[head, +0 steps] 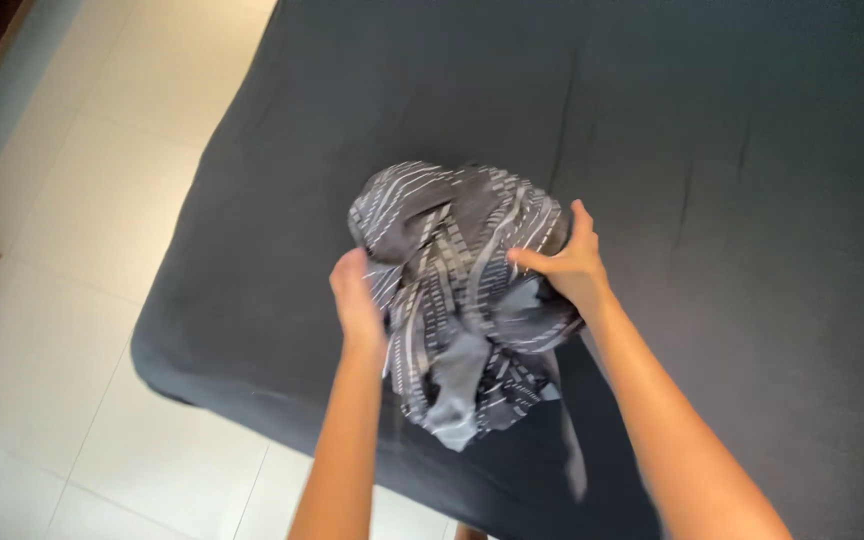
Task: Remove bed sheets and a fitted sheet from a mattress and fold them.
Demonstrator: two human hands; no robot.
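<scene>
Two hands clamped on one crumpled grey striped garment (462, 290), held bunched above the near left corner of the dark bed (732, 150); left hand (357, 300) gripping its left side, right hand (567, 265) its right, long axis hanging toward the near edge

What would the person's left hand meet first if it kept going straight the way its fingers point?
Most likely the striped cloth: the left hand already rests against its side, fingers pointing up and away. Past the bundle lies only the dark bed sheet, though depth is unclear.
</scene>
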